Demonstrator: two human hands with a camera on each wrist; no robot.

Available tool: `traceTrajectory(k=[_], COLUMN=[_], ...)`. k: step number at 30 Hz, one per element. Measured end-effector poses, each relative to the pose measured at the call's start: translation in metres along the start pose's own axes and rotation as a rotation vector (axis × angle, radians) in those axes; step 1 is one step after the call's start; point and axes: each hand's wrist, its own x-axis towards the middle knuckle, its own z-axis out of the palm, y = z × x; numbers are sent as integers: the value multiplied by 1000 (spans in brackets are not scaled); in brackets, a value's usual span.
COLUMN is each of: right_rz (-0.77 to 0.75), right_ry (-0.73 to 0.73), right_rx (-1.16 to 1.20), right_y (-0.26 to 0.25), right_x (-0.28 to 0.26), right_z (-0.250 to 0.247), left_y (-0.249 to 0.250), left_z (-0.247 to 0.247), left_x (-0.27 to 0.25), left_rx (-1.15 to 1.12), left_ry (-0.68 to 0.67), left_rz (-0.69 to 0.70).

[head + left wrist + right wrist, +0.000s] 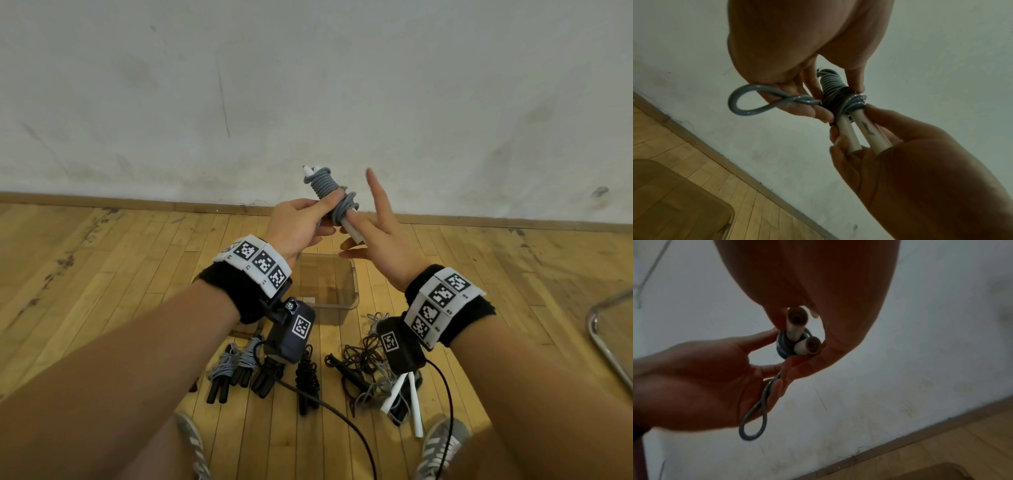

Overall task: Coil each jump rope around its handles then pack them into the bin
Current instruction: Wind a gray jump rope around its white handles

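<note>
A grey jump rope [329, 191] is coiled around its two white handles [352, 230], held up in front of the wall. My left hand [327, 214] grips the coil at its middle, and a leftover loop of rope [740, 104] lies across its fingers. My right hand [359, 240] pinches the lower ends of the white handles [865, 134] between thumb and curled fingers, with the index finger pointing straight up. The handles' hollow ends [812, 345] face the right wrist view. A clear plastic bin [354, 291] stands on the wooden floor below both hands; nothing shows inside it.
On the floor near my feet lie two coiled grey ropes with black handles [226, 366], a coiled black rope [306, 377], and a tangle of loose ropes [363, 353] with white handles [407, 394]. A metal chair leg [606, 339] curves in at the right.
</note>
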Motion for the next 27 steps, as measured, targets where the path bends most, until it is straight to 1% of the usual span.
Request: traceTrajectory(k=[2, 3, 6, 10, 13, 17, 20, 23, 25, 27], right_rz=[109, 116, 38, -49, -114, -138, -103, -113, -103, -31], right_ry=[-5, -19, 9, 100, 116, 153, 172, 220, 233, 194], right_rx=[123, 115, 10, -162, -256, -300, -346, -395, -346, -157], right_y=[-1, -1, 2, 4, 9, 14, 11, 11, 7, 0], right_x=[2, 1, 2, 4, 3, 3, 2, 1, 1, 0], right_z=[-3, -4, -2, -4, -5, -5, -6, -6, -4, -4], left_y=[2, 2, 3, 1, -1, -3, -3, -5, -4, -3], left_z=[0, 1, 3, 1, 0, 2, 5, 7, 6, 4], left_x=[-2, -3, -3, 0, 1, 1, -2, -4, -5, -5], left_rx=[-14, -16, -20, -27, -84, -113, -105, -84, -94, -99], left_ry=[-26, -37, -47, -16, -8, -10, -45, -51, -48, -81], left_rz=[12, 22, 48, -42, -53, -45, -56, -33, -20, 0])
